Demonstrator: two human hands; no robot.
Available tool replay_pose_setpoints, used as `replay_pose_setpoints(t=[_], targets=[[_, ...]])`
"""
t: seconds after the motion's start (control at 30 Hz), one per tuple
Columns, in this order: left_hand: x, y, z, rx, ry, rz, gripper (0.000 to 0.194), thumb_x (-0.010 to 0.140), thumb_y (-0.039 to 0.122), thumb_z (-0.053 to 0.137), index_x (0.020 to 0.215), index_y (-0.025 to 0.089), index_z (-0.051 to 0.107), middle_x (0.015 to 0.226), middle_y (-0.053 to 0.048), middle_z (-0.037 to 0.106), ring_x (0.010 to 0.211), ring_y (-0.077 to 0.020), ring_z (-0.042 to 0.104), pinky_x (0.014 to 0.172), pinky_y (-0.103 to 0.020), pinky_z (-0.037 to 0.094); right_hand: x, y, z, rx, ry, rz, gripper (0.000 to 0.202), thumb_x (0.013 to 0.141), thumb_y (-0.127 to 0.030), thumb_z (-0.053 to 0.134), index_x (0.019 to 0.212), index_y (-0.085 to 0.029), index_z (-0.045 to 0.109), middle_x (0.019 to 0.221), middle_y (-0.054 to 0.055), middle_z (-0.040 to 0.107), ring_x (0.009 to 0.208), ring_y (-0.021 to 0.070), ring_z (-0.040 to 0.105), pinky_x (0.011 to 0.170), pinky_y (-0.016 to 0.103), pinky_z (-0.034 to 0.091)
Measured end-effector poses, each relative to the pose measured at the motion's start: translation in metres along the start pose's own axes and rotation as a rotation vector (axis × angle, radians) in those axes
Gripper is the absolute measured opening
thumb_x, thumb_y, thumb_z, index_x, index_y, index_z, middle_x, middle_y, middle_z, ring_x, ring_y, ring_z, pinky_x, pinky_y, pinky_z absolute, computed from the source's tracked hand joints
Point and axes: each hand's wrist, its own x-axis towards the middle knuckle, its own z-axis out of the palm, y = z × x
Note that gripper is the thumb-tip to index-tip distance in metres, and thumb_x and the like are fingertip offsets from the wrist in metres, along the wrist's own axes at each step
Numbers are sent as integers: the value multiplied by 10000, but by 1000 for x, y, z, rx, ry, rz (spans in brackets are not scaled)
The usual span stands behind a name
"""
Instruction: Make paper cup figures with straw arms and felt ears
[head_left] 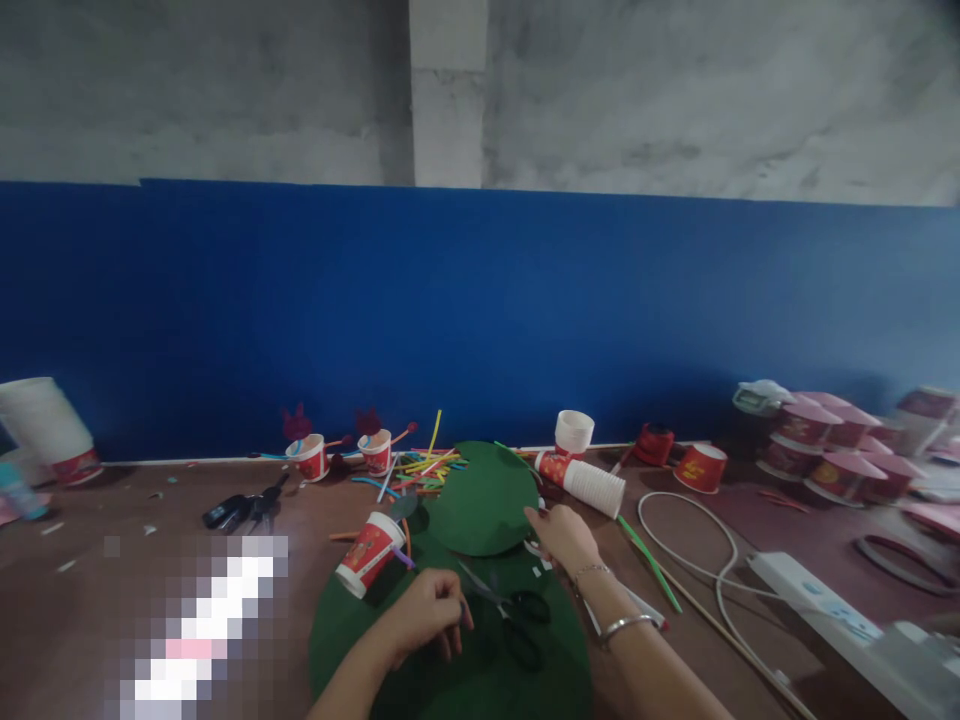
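My right hand point(564, 537) is closed, its fingertips at the right rim of a round green sheet point(480, 495). That sheet overlaps a larger dark green round mat point(420, 690). My left hand point(427, 612) is curled over the mat; what its fingers hold, if anything, is hidden. Between my hands lie scissors point(510, 605) with black handles and parted blades. A red and white paper cup point(367, 555) leans beside my left hand, with a purple strip point(403, 558) against it.
Coloured sticks point(431, 465) lie behind the sheet, beside two decorated cups point(307, 458). Stacked paper cups point(592, 485) lie at right, near a green strip point(651, 563). A white cable point(720, 550) loops towards a power strip point(817, 605). Pink-topped cups point(847, 470) stand far right; black tools point(244, 508) lie left.
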Motion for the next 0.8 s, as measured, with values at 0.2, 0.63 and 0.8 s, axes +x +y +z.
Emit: replay_pose_setpoints(t=[0.2, 0.63, 0.8], targets=[[6, 0, -1, -72, 112, -10, 206, 477, 163, 384, 614, 231, 246, 501, 71, 498, 290, -47, 331, 317, -158, 137, 6, -5, 4, 225, 10, 24, 371, 736, -276, 604, 421, -200, 422, 264, -71, 353, 238, 51, 275, 309, 191, 184], [-30, 28, 28, 1045, 164, 125, 743, 564, 374, 701, 1246, 156, 502, 1091, -132, 628, 950, -317, 613, 833, -421, 472, 27, -27, -41, 909, -9, -102, 86, 633, -117, 516, 607, -192, 484, 410, -55, 508, 384, 86, 511, 459, 174, 479], [-34, 38, 55, 1358, 90, -56, 754, 604, 179, 667, 1299, -5, 441, 1123, -271, 608, 894, -378, 647, 746, -468, 534, 27, -7, -64, 804, -55, -162, 43, 605, -145, 559, 641, -163, 575, 427, -22, 564, 389, 127, 536, 445, 231, 474]])
